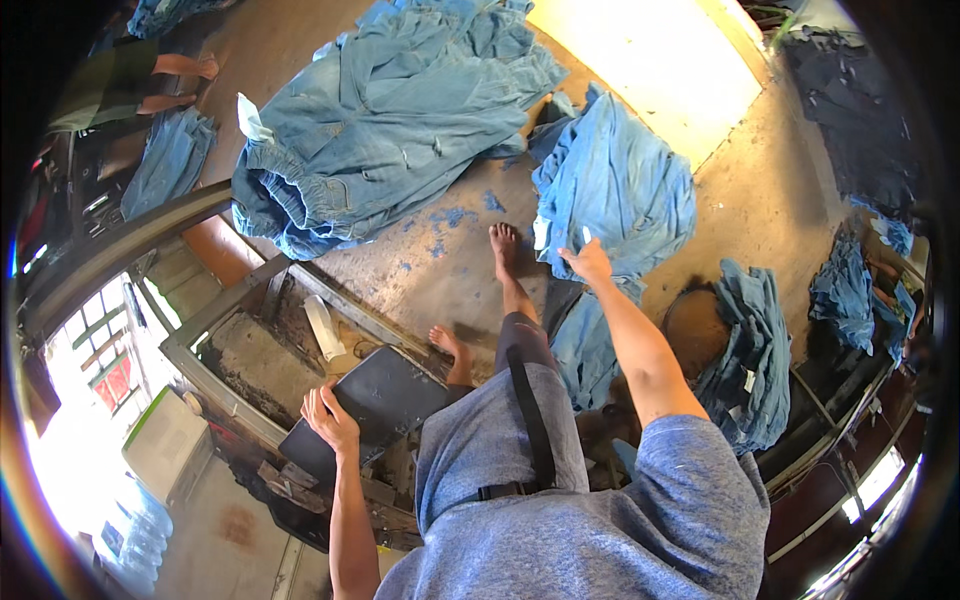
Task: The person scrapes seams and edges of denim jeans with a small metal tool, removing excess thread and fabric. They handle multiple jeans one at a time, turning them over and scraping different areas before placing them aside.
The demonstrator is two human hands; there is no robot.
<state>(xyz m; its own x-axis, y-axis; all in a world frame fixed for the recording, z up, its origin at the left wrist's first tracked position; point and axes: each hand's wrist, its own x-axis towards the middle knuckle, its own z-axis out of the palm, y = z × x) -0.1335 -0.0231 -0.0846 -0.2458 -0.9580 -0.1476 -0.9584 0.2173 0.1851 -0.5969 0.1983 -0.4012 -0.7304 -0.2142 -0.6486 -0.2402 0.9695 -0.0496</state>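
Note:
My left hand (331,420) is closed over the edge of a dark flat panel (385,400) beside my leg. Stretched forward, my right hand (590,260) is at the near side of a bundle of blue denim (620,185). A small, pale, stick-like thing (587,235) sticks up from its closed fingers; its kind is too small to tell. White tags (541,236) show at the bundle's left edge. Farther left lies a large heap of jeans (400,120) with a gathered elastic waistband facing me.
More denim hangs at the right (750,350) and lies near my right leg (590,340). A wooden rail (220,310) runs along the left, by a clear plastic bottle (135,535). Bright light falls on the floor (660,70) ahead. Another person's limbs (180,85) show at far left.

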